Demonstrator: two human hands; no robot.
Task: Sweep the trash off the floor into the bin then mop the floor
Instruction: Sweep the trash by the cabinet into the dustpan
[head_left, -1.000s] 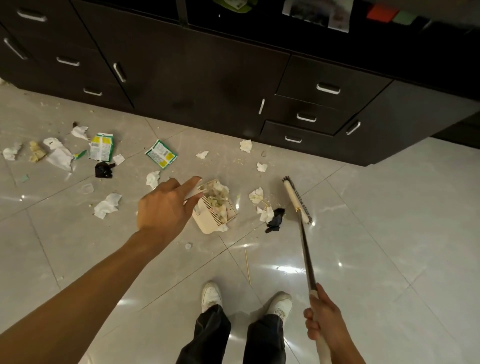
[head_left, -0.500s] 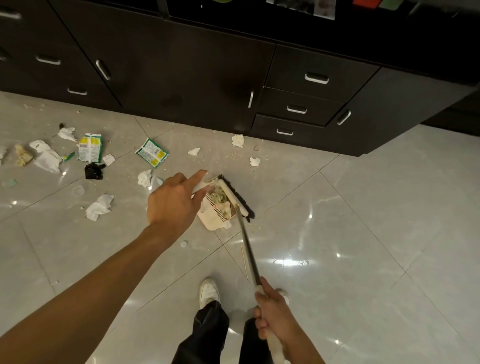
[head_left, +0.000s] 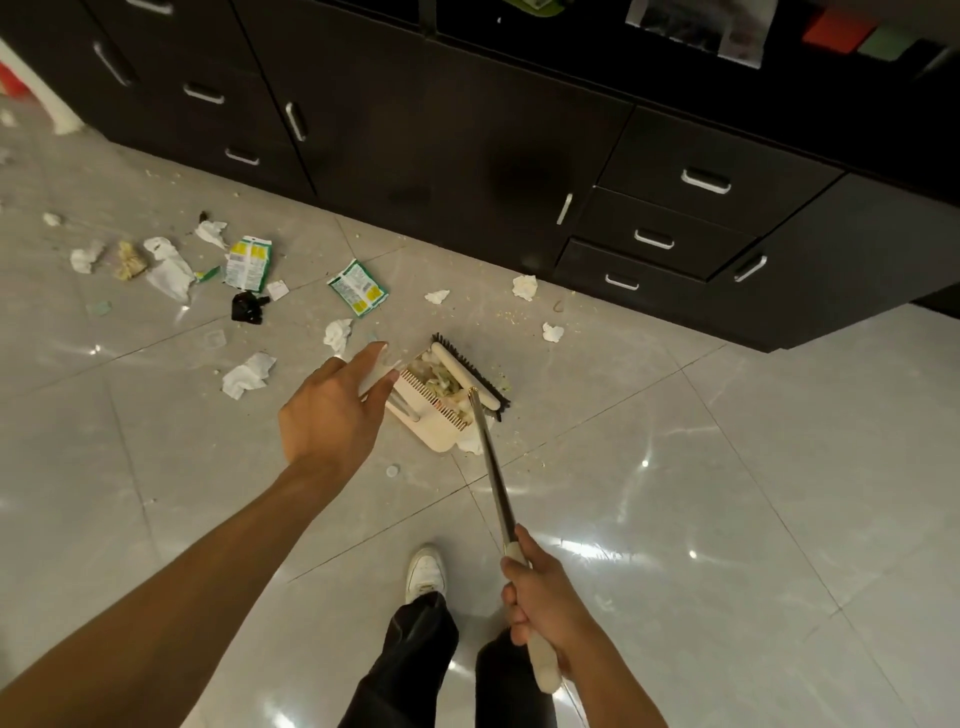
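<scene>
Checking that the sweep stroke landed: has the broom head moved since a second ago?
Yes. The broom head went left, from right of the rightmost tissue scrap to the mouth of the dustpan.

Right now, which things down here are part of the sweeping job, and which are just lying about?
Part of the job: broom in the right hand; dustpan held by the left hand; crumpled tissues, green packets and black scrap on the floor.
Just there: dark cabinets; white shoe.
</scene>
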